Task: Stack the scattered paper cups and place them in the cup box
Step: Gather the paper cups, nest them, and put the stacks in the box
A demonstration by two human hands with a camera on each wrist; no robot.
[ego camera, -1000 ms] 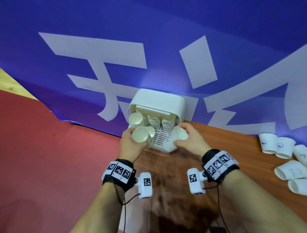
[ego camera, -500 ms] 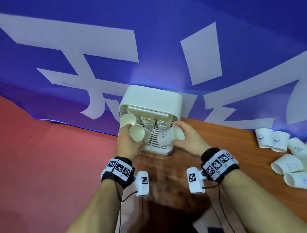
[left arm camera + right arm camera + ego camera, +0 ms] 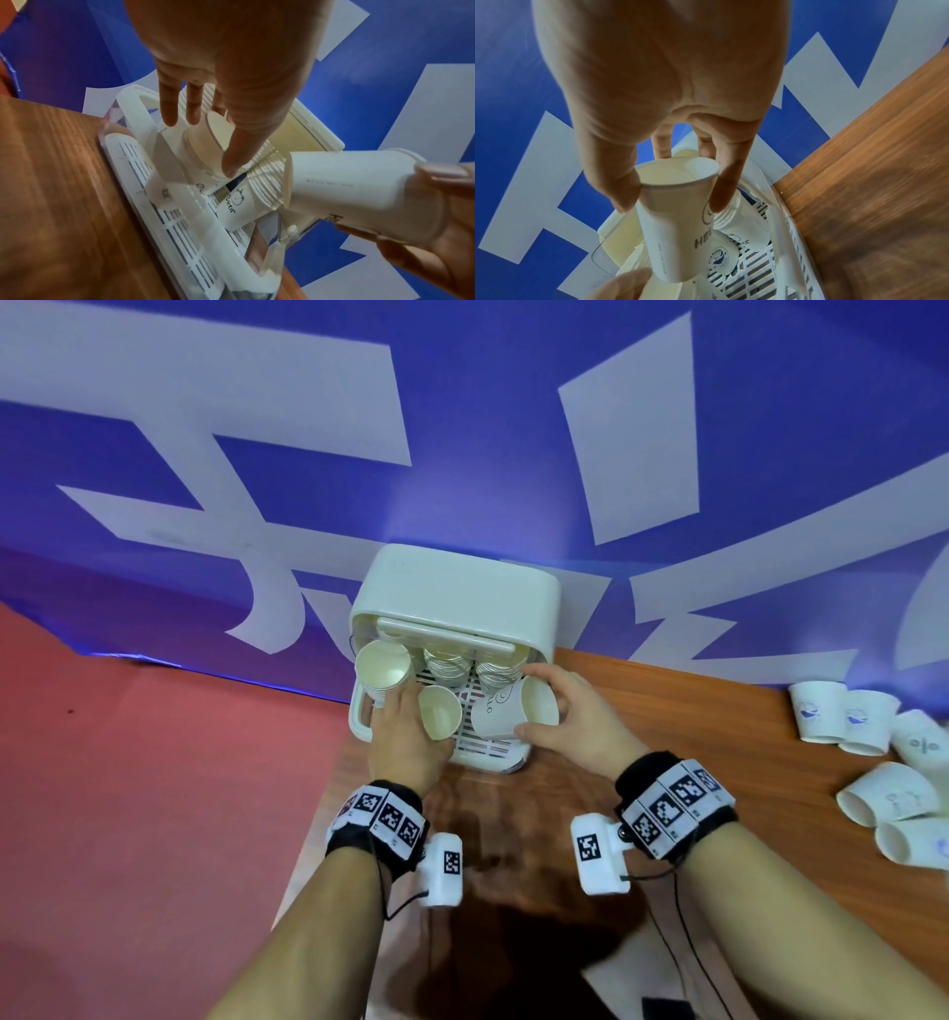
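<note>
The white cup box (image 3: 454, 588) lies at the table's far edge with its open front toward me. Inside are three rows of nested cups: left (image 3: 382, 667), middle (image 3: 447, 662) and right (image 3: 495, 672). My left hand (image 3: 411, 711) pinches a paper cup (image 3: 439, 719), mouth toward me, over the box's slatted tray. In the left wrist view the thumb and fingers of that hand (image 3: 203, 142) hold this cup (image 3: 205, 142). My right hand (image 3: 526, 701) grips a printed paper cup (image 3: 500, 719) at the box's right front. The right wrist view shows this hand (image 3: 672, 203) round the cup (image 3: 675, 219).
Several loose white cups lie at the table's right end, two upside down (image 3: 816, 716) (image 3: 868, 721) and others on their sides (image 3: 883, 793). The wooden table (image 3: 667, 762) ends just left of the box, with red floor (image 3: 154, 814) beyond. A blue banner (image 3: 462, 454) hangs behind.
Both hands have carried their cups further into the box's open front. The left hand's cup has shifted right, from the box's left edge toward the middle row.
</note>
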